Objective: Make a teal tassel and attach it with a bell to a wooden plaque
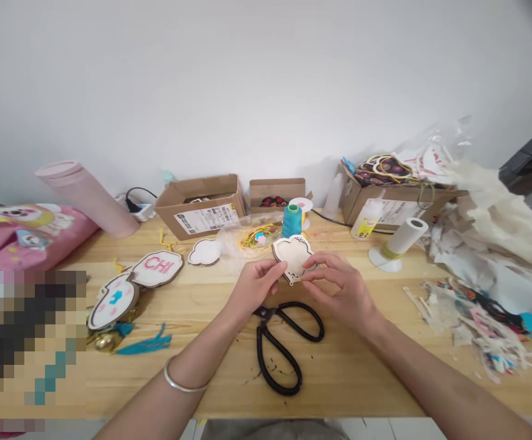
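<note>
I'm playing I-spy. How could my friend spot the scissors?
Find the wooden table. On its near side, by the left hand, lie the scissors. Their two big black loops set them apart from the pale plaque that hand holds.

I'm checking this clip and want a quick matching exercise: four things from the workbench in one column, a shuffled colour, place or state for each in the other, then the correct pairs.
Things:
1. Scissors
2. Thread spool
3. Pale shaped piece
4. CHI plaque

Descriptions:
A. Pink lettering on a white face
B. Held in the left hand, with the right hand at its edge
C. Teal, standing upright
D. Black looped handles spread apart

Right pairs: 1-D, 2-C, 3-B, 4-A
</note>
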`<state>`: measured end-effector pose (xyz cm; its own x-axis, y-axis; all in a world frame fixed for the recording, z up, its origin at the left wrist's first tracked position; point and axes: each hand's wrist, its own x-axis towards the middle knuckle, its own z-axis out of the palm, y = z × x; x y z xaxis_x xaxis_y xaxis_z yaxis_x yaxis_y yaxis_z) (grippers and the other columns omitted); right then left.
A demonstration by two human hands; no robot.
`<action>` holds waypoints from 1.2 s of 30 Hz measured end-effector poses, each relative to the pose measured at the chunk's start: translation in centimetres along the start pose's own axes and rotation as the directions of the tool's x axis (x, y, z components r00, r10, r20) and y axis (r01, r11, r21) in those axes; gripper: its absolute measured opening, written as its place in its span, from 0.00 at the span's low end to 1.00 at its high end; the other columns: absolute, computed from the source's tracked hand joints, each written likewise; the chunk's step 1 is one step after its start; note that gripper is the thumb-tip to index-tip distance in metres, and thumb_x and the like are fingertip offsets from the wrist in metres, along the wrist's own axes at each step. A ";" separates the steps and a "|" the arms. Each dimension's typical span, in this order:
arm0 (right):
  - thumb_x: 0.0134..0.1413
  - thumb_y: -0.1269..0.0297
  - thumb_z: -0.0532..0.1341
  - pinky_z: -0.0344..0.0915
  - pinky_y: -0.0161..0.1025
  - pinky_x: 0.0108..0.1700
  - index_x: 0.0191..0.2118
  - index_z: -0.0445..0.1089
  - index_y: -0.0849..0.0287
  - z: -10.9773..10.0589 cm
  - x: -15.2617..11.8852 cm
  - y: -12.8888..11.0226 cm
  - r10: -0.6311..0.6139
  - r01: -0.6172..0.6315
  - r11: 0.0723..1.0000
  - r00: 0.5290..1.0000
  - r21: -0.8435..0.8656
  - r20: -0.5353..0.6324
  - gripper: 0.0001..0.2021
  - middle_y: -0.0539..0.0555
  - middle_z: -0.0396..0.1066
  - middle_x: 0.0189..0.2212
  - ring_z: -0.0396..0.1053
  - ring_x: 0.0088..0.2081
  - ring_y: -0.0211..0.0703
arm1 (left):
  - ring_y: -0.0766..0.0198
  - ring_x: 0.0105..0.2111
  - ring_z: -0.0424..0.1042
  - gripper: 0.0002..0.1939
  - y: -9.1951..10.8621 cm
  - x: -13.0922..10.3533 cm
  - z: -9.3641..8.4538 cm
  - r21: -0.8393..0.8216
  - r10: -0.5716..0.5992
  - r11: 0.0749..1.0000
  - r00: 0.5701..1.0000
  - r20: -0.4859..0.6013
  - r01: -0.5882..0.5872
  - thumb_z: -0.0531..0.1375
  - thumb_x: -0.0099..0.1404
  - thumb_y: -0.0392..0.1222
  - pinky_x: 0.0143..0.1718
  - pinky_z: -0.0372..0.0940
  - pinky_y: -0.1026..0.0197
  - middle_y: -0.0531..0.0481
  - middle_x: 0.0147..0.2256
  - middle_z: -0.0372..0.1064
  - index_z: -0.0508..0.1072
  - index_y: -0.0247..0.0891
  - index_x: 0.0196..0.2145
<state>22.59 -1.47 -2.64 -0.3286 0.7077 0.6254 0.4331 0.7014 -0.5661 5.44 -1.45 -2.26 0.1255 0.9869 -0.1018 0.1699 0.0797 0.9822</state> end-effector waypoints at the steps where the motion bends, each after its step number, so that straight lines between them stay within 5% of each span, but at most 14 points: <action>1: 0.44 0.72 0.59 0.63 0.41 0.41 0.27 0.69 0.56 0.0 0.0 -0.1 0.000 0.000 1.000 1.000 -0.007 0.002 0.04 0.52 0.68 0.32 0.64 0.38 0.41 | 0.75 0.15 0.48 0.19 -0.1 0.0 0.0 0.025 0.010 1.000 1.000 0.001 -0.010 0.54 0.55 0.51 0.17 0.43 0.69 0.59 0.13 0.52 0.61 0.34 0.16; 11: 0.41 0.74 0.58 0.64 0.38 0.37 0.23 0.67 0.58 0.2 -0.5 -0.5 0.061 -0.055 0.997 0.991 -0.055 0.115 0.04 0.53 0.68 0.30 0.65 0.35 0.39 | 0.73 0.19 0.48 0.18 -0.5 -0.1 0.3 0.199 0.138 0.970 0.990 0.028 -0.141 0.53 0.56 0.49 0.19 0.46 0.68 0.58 0.17 0.47 0.59 0.34 0.16; 36: 0.40 0.74 0.58 0.65 0.38 0.36 0.22 0.67 0.59 0.3 -0.4 -0.5 0.063 -0.051 0.995 0.987 -0.084 0.145 0.04 0.52 0.69 0.29 0.65 0.33 0.39 | 0.72 0.20 0.49 0.17 -0.5 -0.1 0.4 0.313 0.153 0.936 0.987 0.048 -0.160 0.51 0.57 0.49 0.21 0.48 0.69 0.57 0.17 0.49 0.61 0.34 0.18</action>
<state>22.23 -2.13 -2.78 -0.4188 0.7551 0.5045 0.5183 0.6549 -0.5500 5.77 -1.62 -2.79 0.1970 0.9795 0.0423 0.4450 -0.1278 0.8864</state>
